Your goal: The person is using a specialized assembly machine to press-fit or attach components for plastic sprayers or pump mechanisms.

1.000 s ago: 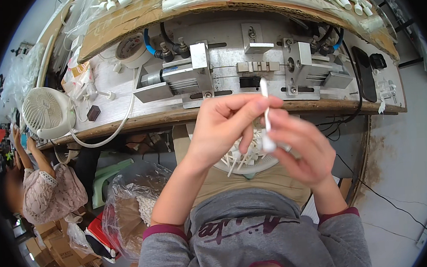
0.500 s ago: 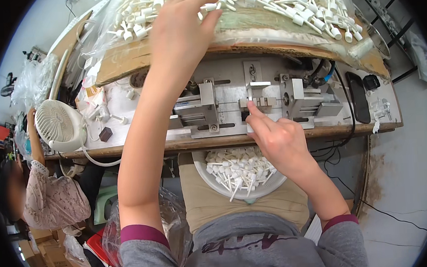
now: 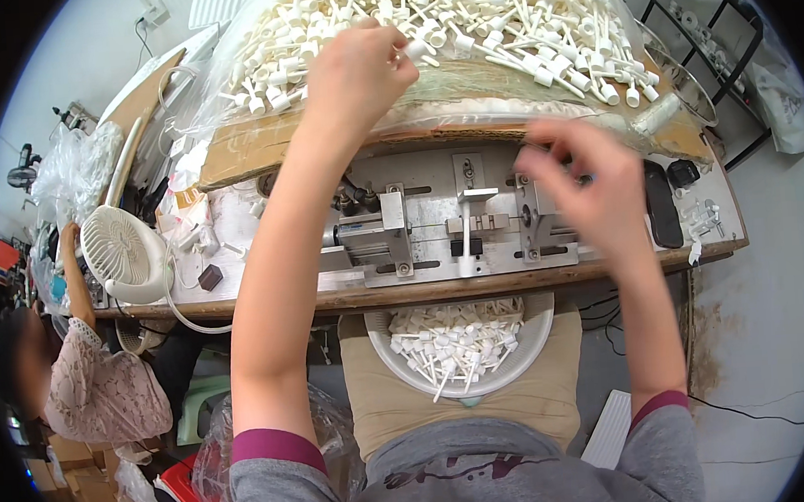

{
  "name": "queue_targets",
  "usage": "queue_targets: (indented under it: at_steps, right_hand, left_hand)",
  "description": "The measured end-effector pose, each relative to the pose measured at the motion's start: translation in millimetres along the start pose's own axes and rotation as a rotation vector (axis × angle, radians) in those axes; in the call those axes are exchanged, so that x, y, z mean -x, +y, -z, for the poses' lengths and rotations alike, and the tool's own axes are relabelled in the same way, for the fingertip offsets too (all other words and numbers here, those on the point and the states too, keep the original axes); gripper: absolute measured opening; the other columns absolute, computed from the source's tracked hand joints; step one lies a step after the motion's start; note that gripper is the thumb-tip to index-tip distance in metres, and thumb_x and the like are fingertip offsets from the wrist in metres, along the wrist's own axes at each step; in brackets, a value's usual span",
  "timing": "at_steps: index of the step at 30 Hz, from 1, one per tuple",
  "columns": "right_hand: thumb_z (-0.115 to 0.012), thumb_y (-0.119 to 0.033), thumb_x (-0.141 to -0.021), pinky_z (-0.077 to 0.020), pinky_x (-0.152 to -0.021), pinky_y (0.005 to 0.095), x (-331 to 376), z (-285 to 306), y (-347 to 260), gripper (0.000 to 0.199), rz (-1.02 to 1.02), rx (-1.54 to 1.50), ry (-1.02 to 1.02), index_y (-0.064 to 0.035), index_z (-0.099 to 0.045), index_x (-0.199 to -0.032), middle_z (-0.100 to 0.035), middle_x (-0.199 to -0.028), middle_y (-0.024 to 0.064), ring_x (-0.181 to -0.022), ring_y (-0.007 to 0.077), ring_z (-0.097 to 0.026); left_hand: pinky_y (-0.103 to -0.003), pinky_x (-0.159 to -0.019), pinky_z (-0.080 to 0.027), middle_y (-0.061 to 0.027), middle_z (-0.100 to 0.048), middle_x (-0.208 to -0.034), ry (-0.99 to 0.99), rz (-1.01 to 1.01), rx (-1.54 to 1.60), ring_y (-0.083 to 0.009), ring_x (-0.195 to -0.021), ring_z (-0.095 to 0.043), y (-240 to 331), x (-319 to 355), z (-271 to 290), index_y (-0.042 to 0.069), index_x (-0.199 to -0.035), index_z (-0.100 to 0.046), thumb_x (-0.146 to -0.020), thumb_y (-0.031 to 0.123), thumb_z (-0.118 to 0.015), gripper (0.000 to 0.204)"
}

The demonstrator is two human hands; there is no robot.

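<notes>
My left hand [image 3: 359, 74] is at the near edge of a heap of white plastic capped sticks [image 3: 535, 22], its fingertips closed on one white capped stick [image 3: 415, 50]. To the right, my right hand [image 3: 596, 179] is above the right end of a metal clamping jig [image 3: 395, 219], its fingers smeared by motion. Another white stick with a cap [image 3: 466, 242] lies in the jig's middle holder, cap end toward me. Neither hand touches that one.
A white basin [image 3: 543, 334] of the same parts sits on my lap. The heap rests on plastic-covered cardboard [image 3: 230, 156] above the bench. A fan [image 3: 118, 250] stands left, a black phone [image 3: 663, 207] lies right. Someone in a lace top [image 3: 107, 389] is at far left.
My right hand has left the jig's middle and risen to the right, leaving the white stick in the holder. My left hand stays at the heap, fingers drawn together.
</notes>
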State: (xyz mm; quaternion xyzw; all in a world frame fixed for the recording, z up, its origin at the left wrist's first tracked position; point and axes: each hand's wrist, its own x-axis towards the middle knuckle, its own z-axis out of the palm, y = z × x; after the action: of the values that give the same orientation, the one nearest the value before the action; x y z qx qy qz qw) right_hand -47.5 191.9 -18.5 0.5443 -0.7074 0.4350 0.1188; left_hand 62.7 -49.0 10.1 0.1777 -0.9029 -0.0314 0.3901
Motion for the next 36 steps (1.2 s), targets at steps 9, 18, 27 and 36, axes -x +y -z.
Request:
queue_targets:
  at_steps: [9,18,27,36]
  right_hand:
    - [-0.066,-0.065,-0.083,-0.0480,-0.097,0.0443,-114.6,4.6,112.5,0.071,-0.025,0.730,-0.100,-0.0039,-0.064,-0.119,-0.067,-0.119,0.0165,-0.117,0.0310,-0.060]
    - [-0.070,-0.037,-0.089,-0.0503,-0.094,0.0426,-116.4,-42.0,93.4,0.046,-0.024,0.409,-0.266,-0.0043,-0.063,-0.121,-0.068,-0.115,0.0189,-0.107,0.0360,-0.065]
    - [-0.066,-0.035,-0.094,-0.0503,-0.090,0.0394,-115.1,-53.4,52.9,0.037,0.071,0.190,-0.325,-0.0086,-0.069,-0.120,-0.067,-0.108,0.0117,-0.101,0.0284,-0.065]
    - [-0.069,-0.022,-0.093,-0.0516,-0.080,0.0324,-121.9,-45.6,74.8,0.022,0.027,-0.099,-0.171,-0.0104,-0.075,-0.111,-0.072,-0.097,0.0078,-0.089,0.0168,-0.067]
  left_hand:
    - [-0.030,-0.069,-0.057,-0.0083,-0.072,-0.104,0.173,-0.263,0.297,-0.0215,-0.085,-0.072,60.9,63.9,62.9,0.006,-0.103,-0.068,-0.079,0.005,-0.076,0.025]
    - [-0.034,-0.082,-0.058,-0.0137,-0.063,-0.128,-0.195,0.025,0.576,-0.0237,-0.095,-0.069,97.5,153.8,41.8,0.002,-0.101,-0.070,-0.076,0.008,-0.084,0.030]
    - [-0.033,-0.069,-0.056,-0.0148,-0.066,-0.129,-0.207,-0.023,0.283,-0.0246,-0.083,-0.070,101.3,196.1,-4.4,0.002,-0.103,-0.069,-0.077,0.011,-0.079,0.029]
    - [-0.033,-0.061,-0.055,-0.0140,-0.068,-0.126,-0.361,-0.053,0.091,-0.0248,-0.063,-0.069,97.8,178.1,-4.2,0.005,-0.100,-0.068,-0.078,0.015,-0.078,0.026]
